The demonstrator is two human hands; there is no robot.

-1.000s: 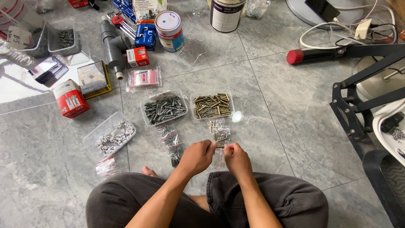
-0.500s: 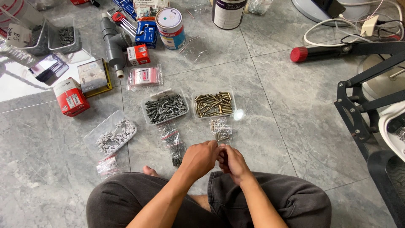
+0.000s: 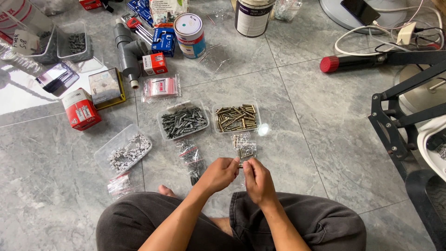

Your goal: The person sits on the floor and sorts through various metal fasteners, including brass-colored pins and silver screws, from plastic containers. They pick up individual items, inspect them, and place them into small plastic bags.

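Grey marbled floor tiles (image 3: 316,139); brass-coloured screws (image 3: 236,117); dark grey screws (image 3: 183,122); white clips (image 3: 125,152); red box (image 3: 80,109)

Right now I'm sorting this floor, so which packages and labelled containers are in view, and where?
Red carton: far left, boxy, red and white.
Small red box: beside the grey pipe.
Blue box: upper middle.
Paint tin: round, white lid, blue-red band.
Dark tin: top centre.
Pink sachet: above the trays.

Red carton (image 3: 80,109) left, clear screw bag (image 3: 244,145) near hands (image 3: 240,175)
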